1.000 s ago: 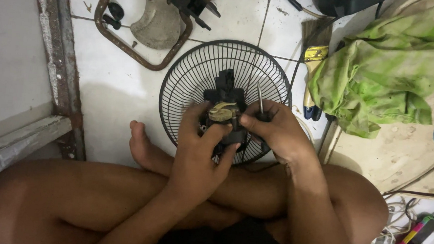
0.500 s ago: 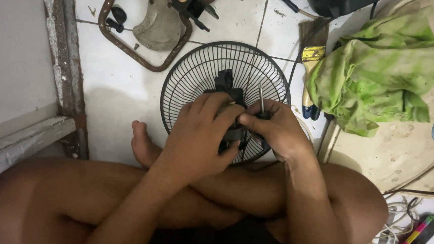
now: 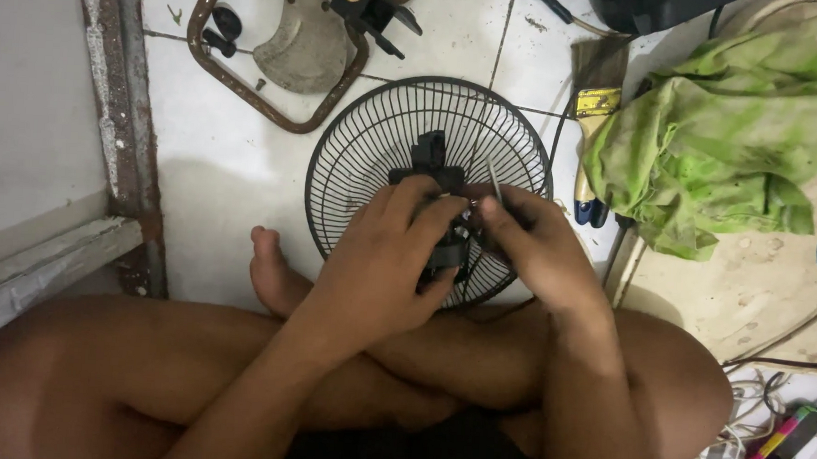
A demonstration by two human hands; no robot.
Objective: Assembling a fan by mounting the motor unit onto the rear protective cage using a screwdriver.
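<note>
A black fan motor (image 3: 432,180) sits on a round black wire fan grille (image 3: 368,148) lying flat on the white tiled floor. My left hand (image 3: 380,265) wraps over the motor's near side and hides most of it. My right hand (image 3: 530,250) pinches a thin metal rod (image 3: 493,181), probably a screwdriver, whose tip points down into the motor. Both hands meet over the grille's centre, above my crossed legs and a bare foot (image 3: 274,274).
A crumpled green cloth (image 3: 720,153) lies at the right beside a paintbrush with a yellow band (image 3: 594,104). A rusty metal loop with a grey fan part (image 3: 297,42) lies at the top. A colourful tool handle (image 3: 784,440) and cables sit at the lower right.
My left hand has slid over the motor and now covers it; a second ago the motor's copper winding showed between my fingers. My right hand keeps the rod in place.
</note>
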